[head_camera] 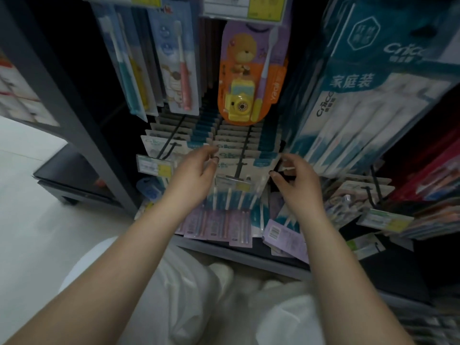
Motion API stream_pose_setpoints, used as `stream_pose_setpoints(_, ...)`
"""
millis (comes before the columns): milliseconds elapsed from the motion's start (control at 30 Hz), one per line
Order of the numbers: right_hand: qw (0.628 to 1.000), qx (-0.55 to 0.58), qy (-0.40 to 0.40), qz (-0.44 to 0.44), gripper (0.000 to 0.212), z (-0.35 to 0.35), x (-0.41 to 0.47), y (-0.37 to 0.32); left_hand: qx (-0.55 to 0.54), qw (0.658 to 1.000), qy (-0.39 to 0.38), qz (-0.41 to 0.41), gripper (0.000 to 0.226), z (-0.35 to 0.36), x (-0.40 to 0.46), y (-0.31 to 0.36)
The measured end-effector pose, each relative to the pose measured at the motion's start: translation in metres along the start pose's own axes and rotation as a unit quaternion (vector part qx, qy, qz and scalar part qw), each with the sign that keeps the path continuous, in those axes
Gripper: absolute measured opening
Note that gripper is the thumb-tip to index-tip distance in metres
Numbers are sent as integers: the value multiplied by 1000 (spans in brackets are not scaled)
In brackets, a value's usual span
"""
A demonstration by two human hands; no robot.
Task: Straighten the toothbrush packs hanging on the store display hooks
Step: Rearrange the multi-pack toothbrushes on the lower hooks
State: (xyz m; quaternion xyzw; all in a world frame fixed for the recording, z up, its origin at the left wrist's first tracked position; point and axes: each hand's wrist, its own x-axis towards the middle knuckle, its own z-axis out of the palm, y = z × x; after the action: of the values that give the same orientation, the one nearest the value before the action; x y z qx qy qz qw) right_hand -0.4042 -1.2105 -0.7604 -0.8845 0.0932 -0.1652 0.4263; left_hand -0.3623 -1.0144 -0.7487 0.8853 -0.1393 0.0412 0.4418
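Both hands at the front pack of the middle hook row, low on the display.

The left hand [193, 176] sits at the left top edge of the front toothbrush pack [236, 188], fingers loosely curled; whether it pinches the card I cannot tell. The right hand [292, 176] is at the right top corner, thumb and fingers bent around the edge (looks like a light pinch, blurred). The pack hangs from a black hook [240, 155] with a stack of like packs behind. Judgement: thin card and clear blister, light, flexes easily, tears at the hang hole if tugged. Best taken by both upper corners and squared along the hook.
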Motion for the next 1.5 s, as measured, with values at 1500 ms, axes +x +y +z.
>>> stream_pose_setpoints(1500, 990, 113, -67, 46, 67, 44, 60, 47, -16, 987, -76, -141, 42, 44, 77, -43)
